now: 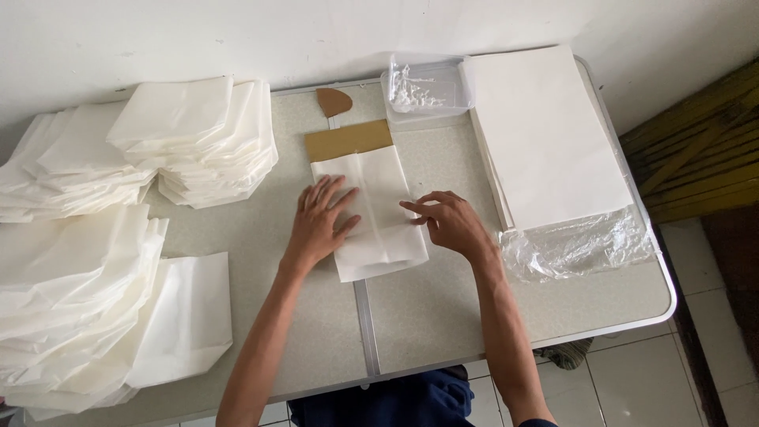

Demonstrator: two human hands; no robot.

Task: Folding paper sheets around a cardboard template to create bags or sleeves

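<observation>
At nine o'clock, a large heap of white paper bags (71, 316) runs off the left and bottom edges, so its full extent is hidden. Above it, at ten o'clock, two more stacks of folded white bags (158, 146) overlap too closely to count bag by bag.

The speckled grey table (427, 316) has a metal seam down its middle and stands against a white wall (237, 32); pale floor tiles (648, 379) show at four o'clock.

At the centre lies one white paper sheet (378, 213), folded around a brown cardboard template (348, 140) whose top alone shows at twelve o'clock. The left hand (320, 221) lies flat on the sheet's left side, fingers spread, gripping nothing. The right hand (451, 221) rests at the sheet's right edge, fingers (413, 209) loosely curled and pressing the fold; whether they pinch the paper cannot be told.

One small brown rounded card piece (334, 101) sits above the template. One clear plastic tub (427, 85) holds something white, hard to make out. At two o'clock, one tall stack of flat white sheets (545, 134) rests on crumpled clear plastic wrap (577, 245).
</observation>
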